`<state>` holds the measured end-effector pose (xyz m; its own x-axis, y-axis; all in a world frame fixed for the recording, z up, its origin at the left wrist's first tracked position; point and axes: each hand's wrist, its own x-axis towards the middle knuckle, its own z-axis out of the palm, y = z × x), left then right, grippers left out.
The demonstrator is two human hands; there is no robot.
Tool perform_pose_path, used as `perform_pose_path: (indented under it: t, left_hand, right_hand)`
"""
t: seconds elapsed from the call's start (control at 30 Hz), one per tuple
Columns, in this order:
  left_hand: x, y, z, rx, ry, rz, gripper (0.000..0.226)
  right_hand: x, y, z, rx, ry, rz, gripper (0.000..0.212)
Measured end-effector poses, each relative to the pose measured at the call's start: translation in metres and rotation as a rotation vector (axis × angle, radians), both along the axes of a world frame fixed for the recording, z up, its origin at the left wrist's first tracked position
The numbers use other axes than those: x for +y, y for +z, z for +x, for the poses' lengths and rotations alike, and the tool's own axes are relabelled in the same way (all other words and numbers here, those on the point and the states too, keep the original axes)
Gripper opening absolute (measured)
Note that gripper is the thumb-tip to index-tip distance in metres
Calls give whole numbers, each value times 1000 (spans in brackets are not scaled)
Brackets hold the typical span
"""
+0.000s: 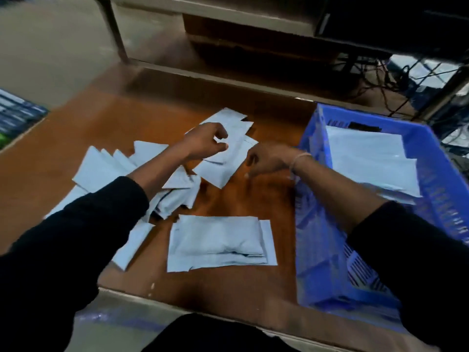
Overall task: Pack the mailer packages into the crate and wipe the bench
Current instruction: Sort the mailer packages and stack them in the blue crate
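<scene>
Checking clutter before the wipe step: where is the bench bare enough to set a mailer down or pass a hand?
Bare wood shows on the bench at far left, in a strip between the near mailer and the blue crate, and along the near edge. The centre-left is crowded with the mailer pile, where the left hand and right hand work.

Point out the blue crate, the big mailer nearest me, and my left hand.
blue crate (431, 158): head view, far right rim.
big mailer (218, 240): head view, its middle.
left hand (203, 143): head view, back of the hand.
</scene>
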<state>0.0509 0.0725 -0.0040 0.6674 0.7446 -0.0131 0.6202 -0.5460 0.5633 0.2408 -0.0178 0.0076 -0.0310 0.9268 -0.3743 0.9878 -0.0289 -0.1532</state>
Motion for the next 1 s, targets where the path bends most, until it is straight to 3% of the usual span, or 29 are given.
perform_pose_path:
  t: [0.07,0.13,0.23,0.3,0.37,0.43,0.47,0.53,0.63,0.8,0.87,0.93,1.0]
  left_hand:
    - [11,-9,-20,-8,48,-46,36]
    - [19,-16,-36,-17,70,-76,36]
    - [28,-24,-53,-28,69,-112,36]
    - [35,-30,-61,-48,68,-125,33]
    - [42,-35,-65,-76,65,-138,31]
    - [48,-37,-66,-95,64,-153,30]
    - [51,-38,-65,-105,64,-158,31]
    - [57,-37,-61,-128,62,-183,32]
    - [69,-35,-49,-175,89,-235,34]
    - [90,-45,-13,-224,190,-401,39]
    - [95,-53,1,-297,205,-590,54]
    - [96,-59,10,-391,201,-749,49]
    - [99,-65,13,-444,208,-756,41]
  right_hand:
    - [23,-24,-13,74,-191,12,32]
    - [45,-54,-18,333,-551,6,26]
    - [88,-110,-7,670,-891,177,55]
    - [111,-134,-6,744,-1001,251,69]
    - [115,-125,-26,781,-1083,310,65]
    - [121,-121,-36,752,-1085,340,53]
    - [122,-116,-38,829,-1114,366,49]
    - [126,-123,-34,787,-1023,311,47]
    - [117,-110,-18,1053,-1091,208,46]
    - [79,-77,-11,1445,-1292,328,30]
    - [66,-65,-13,1473,-1266,277,25]
    - [58,-59,-16,1476,-1232,194,25]
    - [60,-60,-19,1378,-1215,120,20]
